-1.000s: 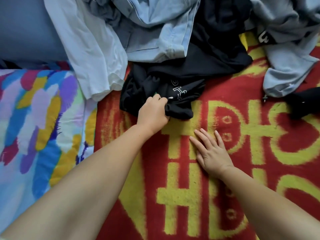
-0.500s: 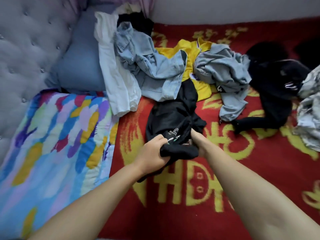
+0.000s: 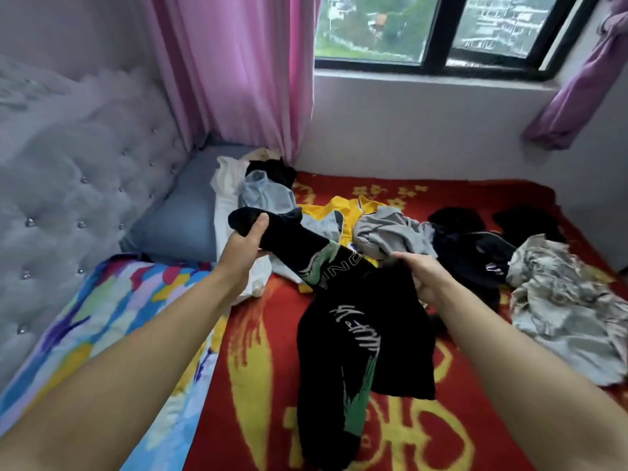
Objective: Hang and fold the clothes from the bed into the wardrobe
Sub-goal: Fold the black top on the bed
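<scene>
Black knit garment [image 3: 356, 321] held up over the bed in both hands. Left hand [image 3: 243, 254] is curled round one bunched end, thumb on top, fabric sticking out past the fist. Right hand [image 3: 419, 271] grips the other side, fingers wrapped into the cloth; fingertips are buried in the fabric, so exact hold is hard to read. Between the hands the cloth runs as a sagging band; below, it hangs in a long soft drape down toward the blanket [image 3: 258, 385]. White lettering and green graphic on it, text not legible.

Blanket is red fleece with big yellow characters, fuzzy pile. Left of it a quilt [image 3: 112, 317] in multicolour brush-stroke print, cut off at the bottom edge.

Clothes pile behind the hands: white top [image 3: 226, 195], pale denim shirt [image 3: 263, 195], yellow jersey [image 3: 343, 215] mostly covered, crumpled grey top [image 3: 390, 234], black clothes [image 3: 475, 246] in a dark heap with no readable outline, grey mottled garment [image 3: 564, 300] at right. Pieces overlap; edges between them are unclear.

Grey-blue pillow [image 3: 180, 226] leans on the tufted, studded headboard [image 3: 78, 185]. Pink curtain [image 3: 244, 73] hangs into the corner, its hem hidden behind the pile. Dark-framed window [image 3: 438, 32] above a white wall; purple curtain [image 3: 577, 93] at right, blurred.
</scene>
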`<state>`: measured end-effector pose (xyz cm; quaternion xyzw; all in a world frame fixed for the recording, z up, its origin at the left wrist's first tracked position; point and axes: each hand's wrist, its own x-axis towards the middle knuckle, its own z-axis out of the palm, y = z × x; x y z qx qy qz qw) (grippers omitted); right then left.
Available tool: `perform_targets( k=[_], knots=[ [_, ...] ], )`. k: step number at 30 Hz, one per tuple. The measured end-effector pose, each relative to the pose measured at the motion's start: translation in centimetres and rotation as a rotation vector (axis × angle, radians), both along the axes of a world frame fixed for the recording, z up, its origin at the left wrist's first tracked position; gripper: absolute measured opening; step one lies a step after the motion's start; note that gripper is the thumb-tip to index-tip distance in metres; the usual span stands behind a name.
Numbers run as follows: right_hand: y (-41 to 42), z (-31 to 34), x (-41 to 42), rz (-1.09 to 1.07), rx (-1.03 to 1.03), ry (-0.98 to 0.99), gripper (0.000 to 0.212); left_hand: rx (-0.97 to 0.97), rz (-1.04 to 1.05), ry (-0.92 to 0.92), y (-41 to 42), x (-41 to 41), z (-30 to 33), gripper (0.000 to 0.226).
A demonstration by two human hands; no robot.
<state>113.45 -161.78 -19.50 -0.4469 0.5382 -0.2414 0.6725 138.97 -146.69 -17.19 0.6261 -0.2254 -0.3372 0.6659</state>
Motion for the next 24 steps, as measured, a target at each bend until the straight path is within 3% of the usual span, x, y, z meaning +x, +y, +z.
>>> perform_targets(
  k=[3,7,10,13,15,17,20,24],
  knots=[
    [-0.3,1.4,-1.3,-0.049,-0.062,-0.021,0.022,0.005,0.076,0.006,-0.4,0.8,1.6,0.035],
    [-1.2,3.8,-3.6,-0.147,-0.112,-0.150,0.022,-0.141,0.162,0.190,-1.2,0.5,4.0,0.025],
    [-1.8,6.9,-4.5,-0.099,-0.207,-0.201,0.019,-0.162,0.230,0.308,-1.6,1.5,5.4,0.025],
    [-1.8,11.5,-4.4,-0.049,-0.357,-0.234,0.020,0.068,0.116,0.354,-1.7,2.7,6.1,0.016],
    [-1.4,15.2,-4.1,0.054,-0.461,-0.230,0.024,0.370,-0.054,0.249,-1.4,2.5,6.0,0.019],
    [-1.0,18.5,-3.6,0.202,-0.562,-0.184,0.029,0.492,-0.162,0.002,-1.6,1.0,6.0,0.021],
    [-0.2,22.6,-2.4,0.351,-0.577,-0.250,0.049,0.348,-0.389,-0.458,-2.6,-3.2,7.7,0.024],
    [1.7,24.8,-0.7,0.512,-0.505,-0.308,0.054,0.078,-0.962,-0.545,-4.4,-10.2,9.6,0.055]
  ],
)
